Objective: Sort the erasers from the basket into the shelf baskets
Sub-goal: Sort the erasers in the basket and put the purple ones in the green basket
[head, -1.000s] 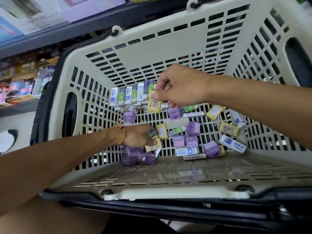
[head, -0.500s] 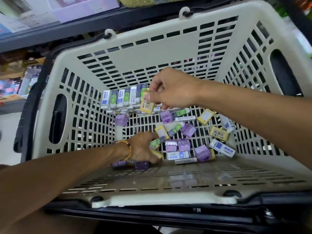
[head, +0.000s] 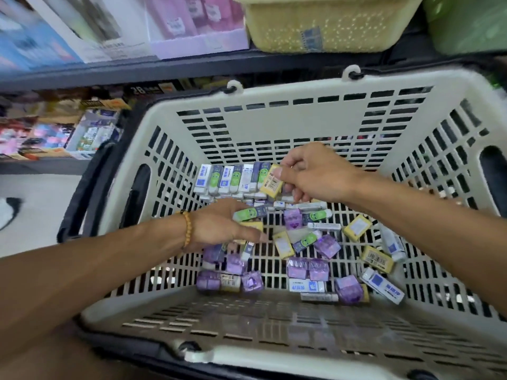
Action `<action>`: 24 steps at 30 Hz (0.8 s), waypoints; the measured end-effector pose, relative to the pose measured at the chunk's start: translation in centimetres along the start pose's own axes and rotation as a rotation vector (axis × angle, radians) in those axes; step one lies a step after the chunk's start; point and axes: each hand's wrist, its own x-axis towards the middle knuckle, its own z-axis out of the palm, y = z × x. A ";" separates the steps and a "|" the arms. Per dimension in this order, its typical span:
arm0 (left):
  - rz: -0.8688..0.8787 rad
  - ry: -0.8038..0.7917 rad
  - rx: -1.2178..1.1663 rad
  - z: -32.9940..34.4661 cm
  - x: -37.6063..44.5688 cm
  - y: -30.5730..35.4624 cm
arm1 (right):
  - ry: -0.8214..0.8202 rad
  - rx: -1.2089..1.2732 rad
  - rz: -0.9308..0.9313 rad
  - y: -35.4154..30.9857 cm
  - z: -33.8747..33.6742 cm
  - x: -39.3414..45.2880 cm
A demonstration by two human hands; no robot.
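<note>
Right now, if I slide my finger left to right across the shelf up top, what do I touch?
Blue box → white box → pink box → yellow basket → green basket.

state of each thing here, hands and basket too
right hand: pinches a yellow eraser, lifted
left hand: holds a green eraser
basket: loose erasers scattered inside
eraser row: upright against the back wall
yellow shelf basket: on the shelf, contents hidden

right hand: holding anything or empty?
Holding. The right hand pinches a yellow eraser between thumb and fingers, above the basket floor.
</note>
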 end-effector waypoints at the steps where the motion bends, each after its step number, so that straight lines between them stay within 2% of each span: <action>1: -0.011 0.012 -0.050 -0.5 -1.0 -0.2 | 0.004 0.018 0.011 0.0 0.2 0.4; 6: -0.002 0.064 -0.285 -2.1 -4.5 -1.6 | -0.007 0.072 0.080 -1.1 2.9 3.4; 13: 0.070 0.213 -0.546 -3.1 -5.2 -1.5 | -0.007 -0.075 0.158 -3.0 6.2 7.7; 15: 0.094 0.235 -0.643 -3.5 -5.1 -1.5 | 0.011 -0.067 0.125 -3.3 6.3 7.2; 17: 0.123 0.242 -0.748 -3.9 -5.1 -1.3 | 0.000 0.041 0.061 -3.5 6.0 5.9; 21: 0.174 0.256 -0.932 -4.3 -4.6 -0.4 | -0.227 0.306 0.047 -4.2 5.3 3.0; 24: 0.189 0.288 -0.956 -4.4 -3.9 0.4 | -0.206 0.313 0.000 -4.7 5.8 2.2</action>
